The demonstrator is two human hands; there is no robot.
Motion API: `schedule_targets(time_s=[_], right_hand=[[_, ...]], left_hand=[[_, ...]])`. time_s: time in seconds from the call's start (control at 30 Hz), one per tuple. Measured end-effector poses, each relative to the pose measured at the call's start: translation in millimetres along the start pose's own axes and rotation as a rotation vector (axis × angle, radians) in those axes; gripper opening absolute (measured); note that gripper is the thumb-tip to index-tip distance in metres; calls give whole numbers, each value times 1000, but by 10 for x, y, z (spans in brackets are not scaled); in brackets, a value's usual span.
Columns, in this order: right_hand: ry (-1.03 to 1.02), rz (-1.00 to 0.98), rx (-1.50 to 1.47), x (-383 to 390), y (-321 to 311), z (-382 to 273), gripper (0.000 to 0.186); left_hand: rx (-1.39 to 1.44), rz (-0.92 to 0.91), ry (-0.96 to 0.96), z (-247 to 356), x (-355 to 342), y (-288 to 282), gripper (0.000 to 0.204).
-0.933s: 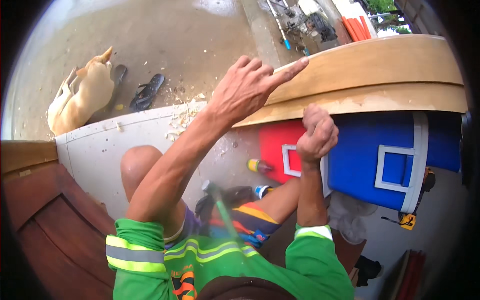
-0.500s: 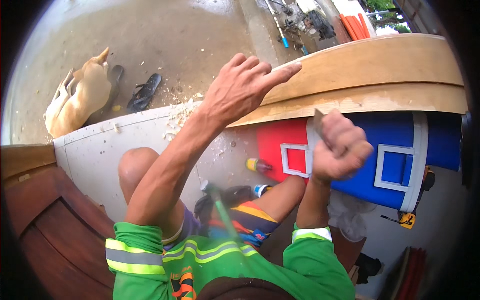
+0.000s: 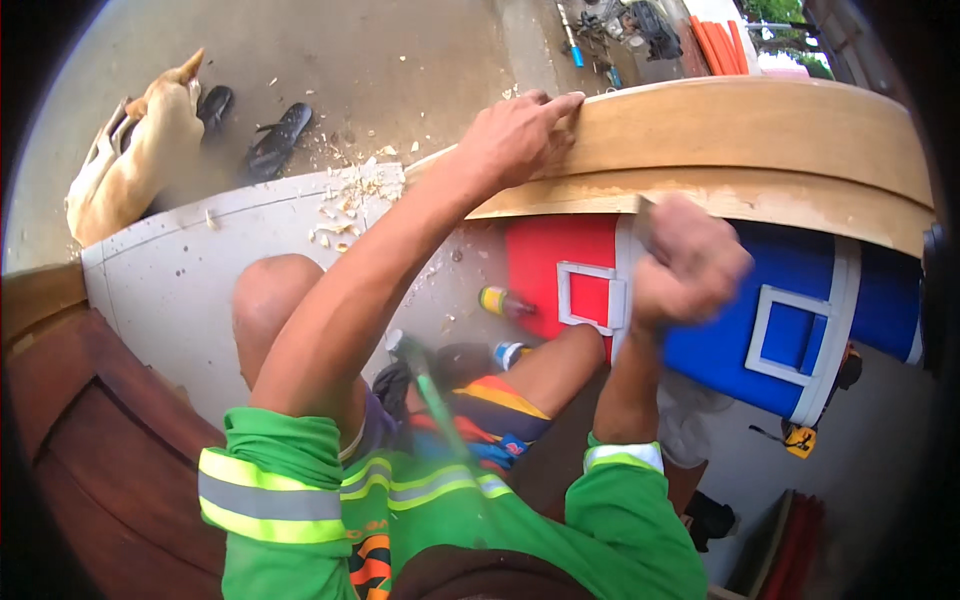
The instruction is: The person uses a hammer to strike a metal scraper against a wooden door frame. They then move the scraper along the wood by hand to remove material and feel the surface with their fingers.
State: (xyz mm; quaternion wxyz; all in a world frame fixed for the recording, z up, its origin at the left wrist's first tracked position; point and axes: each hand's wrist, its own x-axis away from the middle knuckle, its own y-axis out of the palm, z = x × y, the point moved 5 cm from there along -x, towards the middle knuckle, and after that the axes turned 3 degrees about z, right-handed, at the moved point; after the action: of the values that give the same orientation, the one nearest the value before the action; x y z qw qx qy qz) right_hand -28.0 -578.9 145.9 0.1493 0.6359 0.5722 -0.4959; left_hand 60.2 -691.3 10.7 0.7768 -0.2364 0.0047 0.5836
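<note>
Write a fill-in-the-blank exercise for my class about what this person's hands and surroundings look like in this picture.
1. The left hand rests on the top edge of a curved ____ plank.
2. The blurred right hand is closed into a ____.
3. Below the plank stands a box that is red and ____.
4. On the floor beside the sandals lies a tan ____.

Missing words: wooden; fist; blue; dog

Soft daylight — fisheye edges, motion blur

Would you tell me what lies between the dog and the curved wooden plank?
In the head view, a pair of dark sandals and scattered wood chips on the ground lie between the dog and the plank.
</note>
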Motion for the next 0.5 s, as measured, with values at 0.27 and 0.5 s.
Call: schedule_targets(time_s=[0.27, 0.5], right_hand=[[-6, 46, -9, 83, -34, 144, 48], [15, 46, 122, 244, -51, 270, 50]], left_hand=[[82, 130, 109, -78, -112, 59, 43], [99, 145, 134, -12, -100, 149, 44]])
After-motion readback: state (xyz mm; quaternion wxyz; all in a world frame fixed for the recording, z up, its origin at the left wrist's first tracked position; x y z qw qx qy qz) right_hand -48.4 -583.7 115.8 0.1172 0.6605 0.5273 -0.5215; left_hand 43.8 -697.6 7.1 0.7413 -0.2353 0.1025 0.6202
